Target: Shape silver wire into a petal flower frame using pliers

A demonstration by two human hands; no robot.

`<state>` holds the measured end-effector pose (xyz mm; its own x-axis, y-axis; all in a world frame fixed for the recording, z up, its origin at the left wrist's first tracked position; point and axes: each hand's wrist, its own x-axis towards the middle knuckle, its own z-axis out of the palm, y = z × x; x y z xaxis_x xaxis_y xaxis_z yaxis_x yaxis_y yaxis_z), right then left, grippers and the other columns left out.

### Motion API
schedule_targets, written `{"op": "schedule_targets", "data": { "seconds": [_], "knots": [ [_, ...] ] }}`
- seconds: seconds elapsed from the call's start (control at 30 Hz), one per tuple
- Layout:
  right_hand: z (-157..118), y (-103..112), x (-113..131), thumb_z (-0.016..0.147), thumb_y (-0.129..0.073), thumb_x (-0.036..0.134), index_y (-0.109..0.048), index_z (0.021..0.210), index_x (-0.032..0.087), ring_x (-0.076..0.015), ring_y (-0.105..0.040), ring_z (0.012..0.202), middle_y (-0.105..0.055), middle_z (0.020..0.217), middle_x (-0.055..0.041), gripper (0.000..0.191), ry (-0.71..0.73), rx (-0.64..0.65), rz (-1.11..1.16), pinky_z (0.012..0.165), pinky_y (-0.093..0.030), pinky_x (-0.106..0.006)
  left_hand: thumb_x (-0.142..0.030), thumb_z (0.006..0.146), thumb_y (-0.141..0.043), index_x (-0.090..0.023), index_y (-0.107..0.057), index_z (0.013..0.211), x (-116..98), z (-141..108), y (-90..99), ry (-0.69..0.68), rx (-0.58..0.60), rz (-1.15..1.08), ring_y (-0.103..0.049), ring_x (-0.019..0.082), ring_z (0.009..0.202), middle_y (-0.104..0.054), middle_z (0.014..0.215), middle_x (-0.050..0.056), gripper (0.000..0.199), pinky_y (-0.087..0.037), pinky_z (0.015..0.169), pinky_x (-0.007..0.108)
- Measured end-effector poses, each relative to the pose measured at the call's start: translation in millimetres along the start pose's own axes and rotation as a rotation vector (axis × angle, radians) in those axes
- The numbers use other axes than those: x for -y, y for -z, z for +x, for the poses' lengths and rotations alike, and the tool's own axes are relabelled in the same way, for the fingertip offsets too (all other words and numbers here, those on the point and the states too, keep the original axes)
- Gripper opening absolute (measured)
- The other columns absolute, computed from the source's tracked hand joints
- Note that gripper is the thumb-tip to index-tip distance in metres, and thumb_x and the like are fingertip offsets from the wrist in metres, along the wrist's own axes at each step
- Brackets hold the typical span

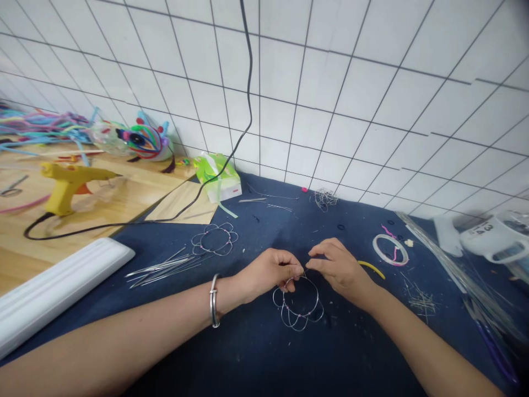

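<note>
My left hand (275,271) pinches the top of a flower-shaped wire ring (300,315), a round hoop with thin looped petals and small pink spots. The ring hangs below the fingertips, its lower part over the dark blue cloth. Close by on the right, my right hand (341,270) has its thumb and fingertips at a thin wire end by the top of the ring; the contact itself is too small to make out clearly. A second wire flower ring (214,240) of like shape lies on the cloth to the left, beside a bunch of straight wires (165,268).
A yellow glue gun (66,184) stands on wooden boards at left, its black cable crossing to the wall. A white bar (70,286) lies near left. A tissue pack (219,176) sits behind. On the right are a tape roll (376,248), wire scraps (420,300) and blue-handled pliers (491,342).
</note>
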<state>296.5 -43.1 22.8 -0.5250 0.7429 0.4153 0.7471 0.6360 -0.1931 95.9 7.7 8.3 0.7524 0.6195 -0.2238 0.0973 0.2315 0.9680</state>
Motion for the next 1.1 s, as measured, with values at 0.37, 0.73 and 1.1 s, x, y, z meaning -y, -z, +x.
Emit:
{"op": "schedule_targets", "data": {
  "seconds": [0.37, 0.73, 1.1],
  "knots": [
    [2.2, -1.3, 2.5, 0.082, -0.048, 0.009, -0.061, 0.088, 0.023, -0.015, -0.047, 0.093, -0.056, 0.098, -0.0044, 0.019, 0.07, 0.012, 0.013, 0.078, -0.044, -0.032, -0.027, 0.072, -0.061, -0.015, -0.056, 0.076, 2.4, 0.3, -0.9, -0.03, 0.005, -0.029, -0.057, 0.01, 0.054, -0.059, 0.063, -0.001, 0.013, -0.04, 0.049, 0.021],
    [-0.4, 20.6, -4.3, 0.084, -0.05, 0.025, -0.055, 0.11, 0.02, -0.0209, -0.049, 0.097, -0.056, 0.104, -0.0097, 0.027, -0.195, -0.053, -0.21, 0.083, -0.042, -0.039, -0.026, 0.07, -0.063, -0.016, -0.052, 0.072, -2.3, 0.9, 0.0, -0.11, -0.124, -0.031, -0.048, 0.007, 0.048, -0.051, 0.055, -0.004, 0.015, -0.039, 0.048, 0.02],
    [-93.4, 31.0, -7.5, 0.081, -0.044, 0.044, -0.046, 0.122, 0.012, -0.0285, -0.05, 0.093, -0.054, 0.101, -0.0165, 0.052, -0.539, 0.288, -0.589, 0.075, -0.042, -0.04, -0.028, 0.072, -0.062, -0.016, -0.052, 0.08, -15.0, 10.5, 11.1, -0.254, -0.369, -0.133, -0.048, 0.007, 0.049, -0.052, 0.057, -0.003, 0.017, -0.038, 0.047, 0.019]
  ]
}}
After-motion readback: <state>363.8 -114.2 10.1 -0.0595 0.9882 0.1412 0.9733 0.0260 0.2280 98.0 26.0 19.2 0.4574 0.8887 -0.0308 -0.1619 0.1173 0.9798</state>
